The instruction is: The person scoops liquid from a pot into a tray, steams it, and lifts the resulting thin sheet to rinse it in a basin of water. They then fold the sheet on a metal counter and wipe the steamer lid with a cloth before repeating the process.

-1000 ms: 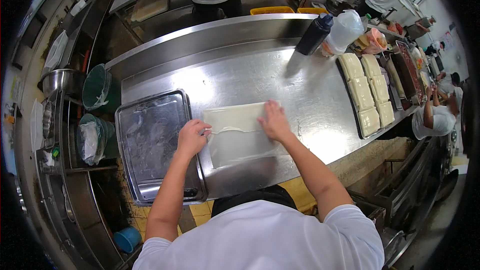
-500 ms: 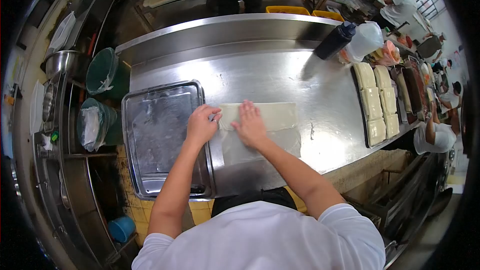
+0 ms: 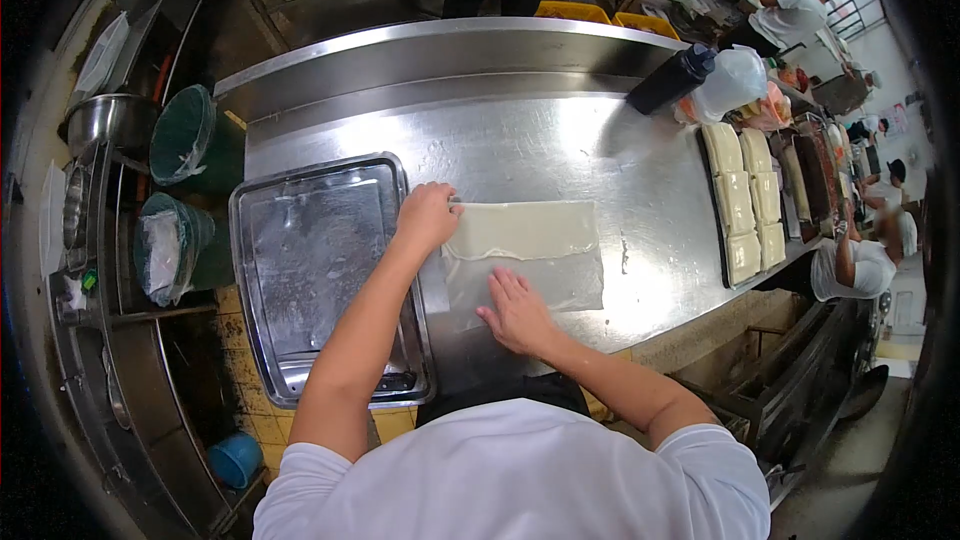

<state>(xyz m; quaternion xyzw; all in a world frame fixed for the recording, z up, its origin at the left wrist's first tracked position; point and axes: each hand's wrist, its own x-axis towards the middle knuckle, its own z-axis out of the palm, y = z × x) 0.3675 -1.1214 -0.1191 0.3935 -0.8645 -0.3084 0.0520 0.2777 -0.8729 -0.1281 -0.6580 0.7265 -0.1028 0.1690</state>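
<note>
A thin, pale dough sheet (image 3: pixel 530 230) lies on the steel table, its far part thicker and folded over with a wavy edge. The near part is sheer enough for the metal to show through. My left hand (image 3: pixel 430 217) has its fingers bent together at the far left corner, pinching the sheet there. Over the sheer near part, my right hand (image 3: pixel 521 316) is flat with fingers stretched out and holds nothing. Left of the sheet is a large metal tray (image 3: pixel 310 270), its surface wet-looking, with my left forearm crossing its right side.
A dark tray with several pale dough blocks (image 3: pixel 735 200) stands at the table's right end. Behind it are a dark bottle (image 3: pixel 672 80) and a clear plastic jug (image 3: pixel 728 80). Green bins (image 3: pixel 190 140) stand at the left. Co-workers are at the back and right.
My right hand has slid from the thick folded part toward me onto the sheer part. My left hand has shifted slightly up and right at the corner.
</note>
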